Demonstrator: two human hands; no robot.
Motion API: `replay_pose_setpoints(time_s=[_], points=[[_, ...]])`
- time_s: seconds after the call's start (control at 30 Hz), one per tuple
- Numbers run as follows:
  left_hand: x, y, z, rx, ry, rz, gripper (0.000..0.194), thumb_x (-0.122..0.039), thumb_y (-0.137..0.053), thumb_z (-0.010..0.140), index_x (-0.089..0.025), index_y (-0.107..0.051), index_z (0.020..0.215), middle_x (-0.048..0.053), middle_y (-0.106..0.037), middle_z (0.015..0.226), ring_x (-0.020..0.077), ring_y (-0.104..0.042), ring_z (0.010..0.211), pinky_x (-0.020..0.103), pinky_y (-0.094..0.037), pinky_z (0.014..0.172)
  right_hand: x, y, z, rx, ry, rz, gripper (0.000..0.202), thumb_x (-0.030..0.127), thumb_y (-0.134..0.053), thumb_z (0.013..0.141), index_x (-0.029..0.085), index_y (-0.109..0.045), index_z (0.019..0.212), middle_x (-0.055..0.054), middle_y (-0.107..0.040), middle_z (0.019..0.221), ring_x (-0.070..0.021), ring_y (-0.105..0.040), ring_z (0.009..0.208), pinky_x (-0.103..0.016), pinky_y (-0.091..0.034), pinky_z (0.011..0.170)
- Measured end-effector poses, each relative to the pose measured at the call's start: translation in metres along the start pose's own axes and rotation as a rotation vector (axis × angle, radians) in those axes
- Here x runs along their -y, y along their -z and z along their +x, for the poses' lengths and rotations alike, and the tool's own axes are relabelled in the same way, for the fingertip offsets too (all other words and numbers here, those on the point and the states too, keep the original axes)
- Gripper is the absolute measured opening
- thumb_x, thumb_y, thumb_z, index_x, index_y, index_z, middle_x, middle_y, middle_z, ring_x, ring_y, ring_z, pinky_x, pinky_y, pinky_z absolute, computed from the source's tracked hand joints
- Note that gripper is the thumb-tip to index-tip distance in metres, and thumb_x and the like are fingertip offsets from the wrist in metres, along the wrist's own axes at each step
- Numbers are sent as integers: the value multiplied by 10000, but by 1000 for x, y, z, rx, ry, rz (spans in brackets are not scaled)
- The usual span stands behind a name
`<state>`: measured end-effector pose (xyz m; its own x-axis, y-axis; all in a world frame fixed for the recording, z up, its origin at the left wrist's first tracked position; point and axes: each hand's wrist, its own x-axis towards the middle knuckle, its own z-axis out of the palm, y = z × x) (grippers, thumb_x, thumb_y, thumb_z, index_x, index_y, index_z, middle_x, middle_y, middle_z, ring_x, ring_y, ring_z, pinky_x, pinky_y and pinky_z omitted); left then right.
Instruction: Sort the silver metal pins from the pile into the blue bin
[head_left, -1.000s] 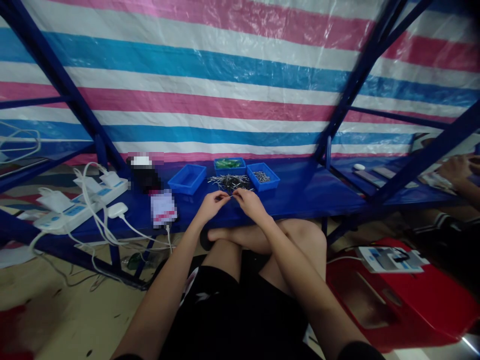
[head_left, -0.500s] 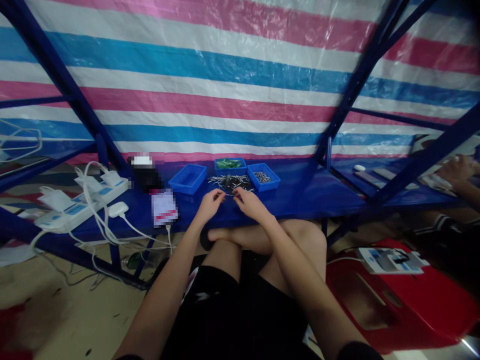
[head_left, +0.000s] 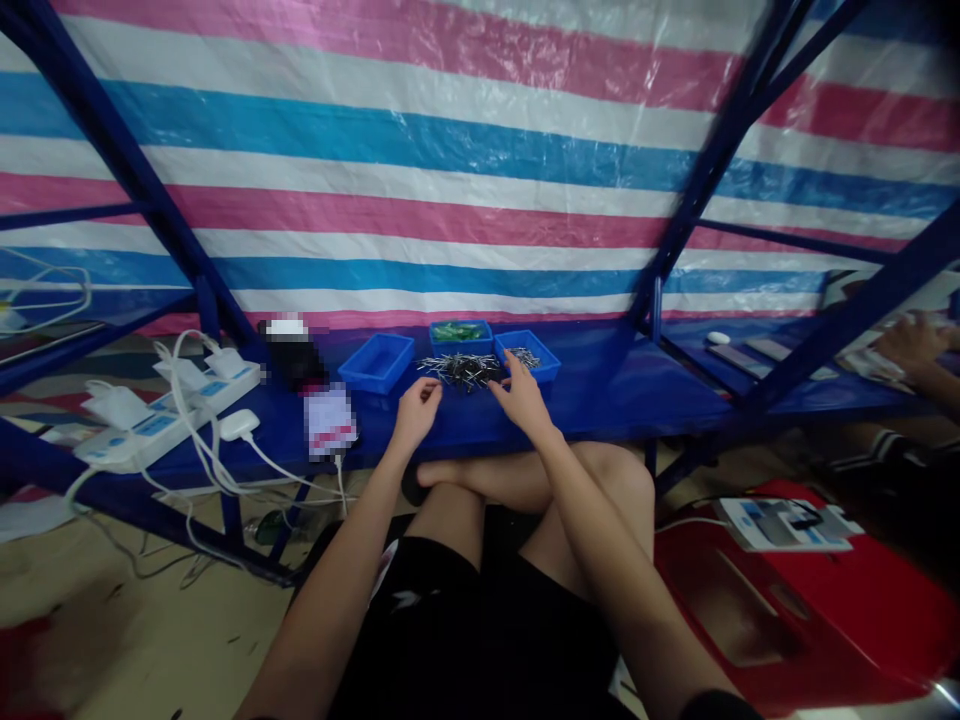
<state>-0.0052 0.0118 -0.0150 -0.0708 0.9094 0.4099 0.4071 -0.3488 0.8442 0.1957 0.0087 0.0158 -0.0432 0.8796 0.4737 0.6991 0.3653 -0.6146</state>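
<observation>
A loose pile of thin metal pins, silver and dark (head_left: 466, 370), lies on the blue table in front of me. My left hand (head_left: 417, 408) is at the pile's near left side, fingertips pinched together; whatever is between them is too small to make out. At the near right edge of the pile, my right hand (head_left: 521, 397) has its thumb and index finger spread apart. Its index finger reaches over the near left rim of the right blue bin (head_left: 551, 368), which holds small silver pieces (head_left: 527, 357). Nothing shows in that hand.
A blue bin with green pieces (head_left: 459, 332) stands behind the pile, and another blue bin (head_left: 377, 365) is to the left. A phone (head_left: 331, 420), cables and a white power strip (head_left: 161, 420) occupy the left side. Another person's hand (head_left: 913, 345) is far right.
Both hands were close together at the pile's front, a thin piece between them. My right hand has moved right and forward to the right bin, its fingers spreading; the left stays nearly in place.
</observation>
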Motion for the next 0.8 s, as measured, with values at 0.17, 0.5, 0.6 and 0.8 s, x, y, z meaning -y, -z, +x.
replay_pose_setpoints(time_s=[0.17,0.5,0.6,0.8], points=[[4,2,7,-4,5,158,173,-259,-501,761,-163,-603,862,67,-649,838,180,-605,753,299,-471,732,7,-9,-12,225,99,-147,468,280,-507,830,185,-417,1279,-112,-567,1133,-191,-573,926,-312,-442,812],[0,9,53,118,74,978,283,-169,-416,794,-73,-603,983,224,-567,1000,317,-612,861,408,-476,728,17,-11,-19,397,244,-348,313,286,-485,860,144,-556,1130,-111,-595,1065,-193,-529,1010,-296,-381,900],[2,4,60,144,120,1053,294,-145,-373,818,-64,-599,987,221,-575,986,327,-602,902,421,-477,744,19,-9,-19,405,254,-360,312,292,-483,863,144,-557,1128,-108,-593,1072,-196,-527,1013,-297,-376,903],[1,4,65,136,118,1076,287,-138,-369,832,-79,-583,1014,210,-582,1014,308,-600,922,398,-471,765,19,-8,-20,400,251,-359,311,300,-482,863,150,-560,1123,-105,-594,1073,-202,-529,1013,-305,-377,905]])
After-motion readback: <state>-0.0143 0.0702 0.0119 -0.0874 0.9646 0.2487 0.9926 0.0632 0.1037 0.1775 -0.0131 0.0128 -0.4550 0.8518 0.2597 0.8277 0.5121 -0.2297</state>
